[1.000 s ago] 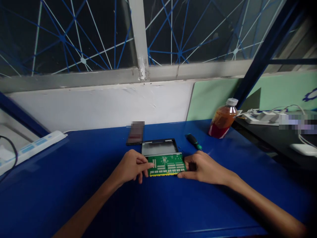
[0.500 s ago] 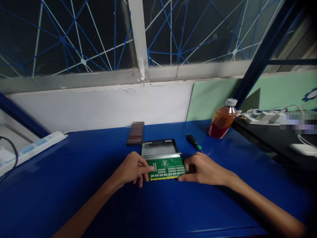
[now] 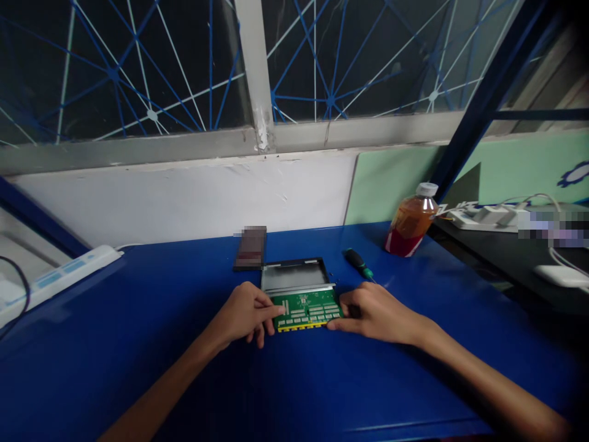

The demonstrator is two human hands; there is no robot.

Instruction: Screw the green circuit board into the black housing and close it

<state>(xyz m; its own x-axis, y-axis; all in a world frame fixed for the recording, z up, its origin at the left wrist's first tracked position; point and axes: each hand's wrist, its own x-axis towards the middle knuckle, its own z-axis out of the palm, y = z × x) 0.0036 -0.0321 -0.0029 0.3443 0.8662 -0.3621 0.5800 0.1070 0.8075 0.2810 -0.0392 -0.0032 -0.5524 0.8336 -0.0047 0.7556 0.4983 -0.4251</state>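
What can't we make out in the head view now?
Underside of the green rectangular circuit board: head view, faces away from the camera.
Face of the dark flat rectangular object: head view, pixelated.
Small dark bits on the glossy blue table: head view, too small to identify.
Near end of the white plastic power strip: head view, cut off by left edge.

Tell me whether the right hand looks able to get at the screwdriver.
Probably yes: the screwdriver lies just beyond the right hand with nothing covering its handle, though that hand holds the green board.
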